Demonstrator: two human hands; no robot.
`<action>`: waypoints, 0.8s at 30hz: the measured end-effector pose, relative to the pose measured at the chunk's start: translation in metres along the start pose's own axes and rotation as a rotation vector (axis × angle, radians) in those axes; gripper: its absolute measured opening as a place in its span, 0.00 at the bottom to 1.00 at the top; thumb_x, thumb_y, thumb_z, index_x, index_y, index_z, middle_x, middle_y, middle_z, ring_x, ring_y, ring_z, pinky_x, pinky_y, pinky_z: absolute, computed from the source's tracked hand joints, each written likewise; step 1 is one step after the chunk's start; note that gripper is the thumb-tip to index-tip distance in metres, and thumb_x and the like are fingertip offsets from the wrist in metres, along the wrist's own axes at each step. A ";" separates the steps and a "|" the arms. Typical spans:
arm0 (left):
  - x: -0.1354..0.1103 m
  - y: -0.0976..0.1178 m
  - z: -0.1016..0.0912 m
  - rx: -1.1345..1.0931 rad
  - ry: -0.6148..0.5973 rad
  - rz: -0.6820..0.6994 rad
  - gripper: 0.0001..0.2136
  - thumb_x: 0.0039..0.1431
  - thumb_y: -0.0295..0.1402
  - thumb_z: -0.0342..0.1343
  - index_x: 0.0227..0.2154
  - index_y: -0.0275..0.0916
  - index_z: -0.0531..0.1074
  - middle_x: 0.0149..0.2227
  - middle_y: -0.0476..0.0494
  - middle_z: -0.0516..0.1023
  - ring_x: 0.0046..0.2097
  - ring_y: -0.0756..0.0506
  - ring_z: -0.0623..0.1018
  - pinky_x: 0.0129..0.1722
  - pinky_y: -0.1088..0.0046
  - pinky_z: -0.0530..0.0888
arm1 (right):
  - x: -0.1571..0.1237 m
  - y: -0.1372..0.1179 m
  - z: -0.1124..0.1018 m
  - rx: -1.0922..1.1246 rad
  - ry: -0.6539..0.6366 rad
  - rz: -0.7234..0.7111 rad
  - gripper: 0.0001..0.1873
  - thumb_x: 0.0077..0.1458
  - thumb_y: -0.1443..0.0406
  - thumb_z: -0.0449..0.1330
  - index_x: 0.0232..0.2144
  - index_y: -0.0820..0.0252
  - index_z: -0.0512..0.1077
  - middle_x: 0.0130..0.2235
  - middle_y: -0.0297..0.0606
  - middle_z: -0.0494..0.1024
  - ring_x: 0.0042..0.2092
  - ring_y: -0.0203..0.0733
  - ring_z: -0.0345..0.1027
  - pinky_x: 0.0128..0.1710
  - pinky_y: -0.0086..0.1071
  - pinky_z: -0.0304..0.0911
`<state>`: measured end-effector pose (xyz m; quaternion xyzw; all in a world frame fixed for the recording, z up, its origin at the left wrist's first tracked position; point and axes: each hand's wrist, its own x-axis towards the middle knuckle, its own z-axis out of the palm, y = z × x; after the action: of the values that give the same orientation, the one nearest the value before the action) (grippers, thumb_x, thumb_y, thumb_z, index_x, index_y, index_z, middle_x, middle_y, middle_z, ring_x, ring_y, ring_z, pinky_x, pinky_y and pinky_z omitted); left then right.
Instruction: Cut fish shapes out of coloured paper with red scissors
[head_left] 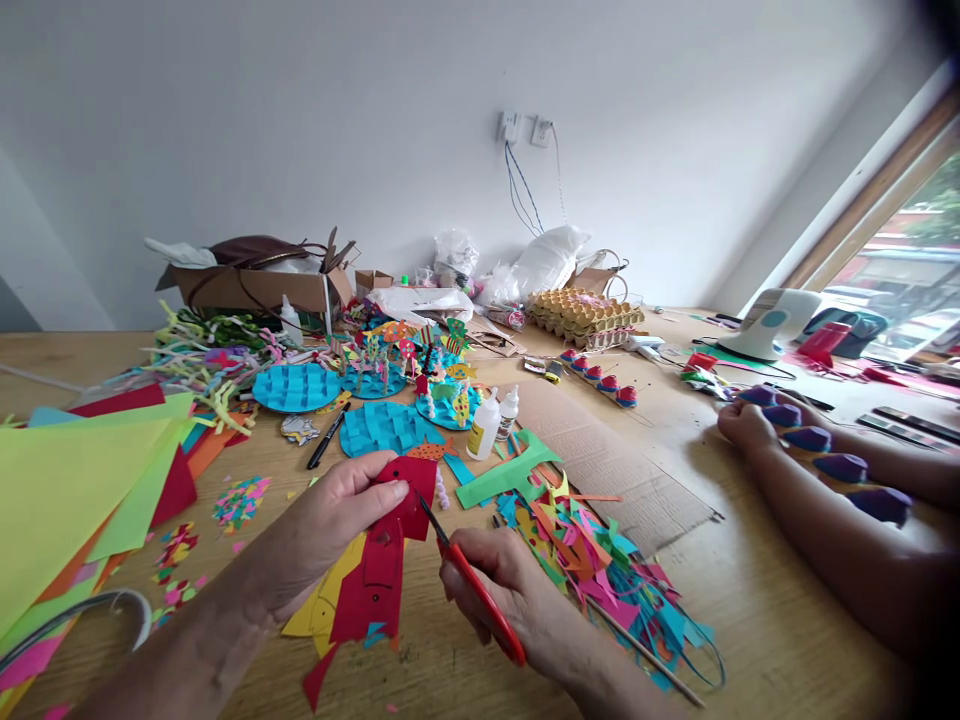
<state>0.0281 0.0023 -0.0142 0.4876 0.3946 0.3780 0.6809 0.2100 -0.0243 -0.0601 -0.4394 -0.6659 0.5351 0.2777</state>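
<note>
My left hand (pixel 341 525) pinches a piece of red paper (pixel 415 472) between thumb and fingers, a small dark dot drawn near its top. Around the red handles of a pair of scissors (pixel 480 590) my right hand (pixel 510 585) is closed, with the blades pointing up and left at the paper's right edge. Below, on the table, lie another red paper piece (pixel 371 590) with drawn lines and dots, and a yellow paper piece (pixel 324 600). Two white glue bottles (pixel 484 425) stand beyond the scissors. A blue paper disc (pixel 390 428) with folded ridges lies behind the held paper.
Colored paper scraps (pixel 600 560) are heaped right of the scissors beside a cardboard sheet (pixel 622 480). Colored paper sheets (pixel 82 500) cover the left side. At right, another person's hands (pixel 750 430) hold a painted egg-carton strip (pixel 814 440). Egg cartons (pixel 585 315) stand at the back.
</note>
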 end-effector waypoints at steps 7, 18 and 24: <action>-0.001 -0.003 0.005 -0.026 0.001 0.023 0.07 0.49 0.34 0.60 0.32 0.40 0.76 0.25 0.50 0.79 0.28 0.48 0.75 0.32 0.73 0.71 | 0.001 0.000 0.005 0.184 -0.007 0.035 0.22 0.51 0.51 0.55 0.16 0.60 0.58 0.14 0.25 0.59 0.16 0.27 0.52 0.14 0.20 0.48; -0.001 -0.005 0.008 -0.051 0.016 0.010 0.05 0.52 0.32 0.57 0.32 0.40 0.75 0.26 0.50 0.79 0.29 0.50 0.74 0.32 0.75 0.70 | 0.002 0.004 0.012 0.279 0.037 0.026 0.25 0.48 0.46 0.56 0.17 0.61 0.60 0.13 0.25 0.58 0.13 0.25 0.49 0.11 0.19 0.45; 0.000 -0.004 0.010 -0.034 0.074 0.030 0.05 0.48 0.34 0.60 0.29 0.40 0.74 0.24 0.52 0.77 0.28 0.50 0.72 0.31 0.75 0.69 | 0.002 0.002 0.014 0.259 0.067 0.045 0.23 0.50 0.49 0.56 0.17 0.61 0.60 0.13 0.24 0.58 0.14 0.26 0.50 0.11 0.19 0.46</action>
<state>0.0375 -0.0026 -0.0158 0.4674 0.4056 0.4126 0.6684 0.1982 -0.0286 -0.0662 -0.4323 -0.5715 0.6079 0.3419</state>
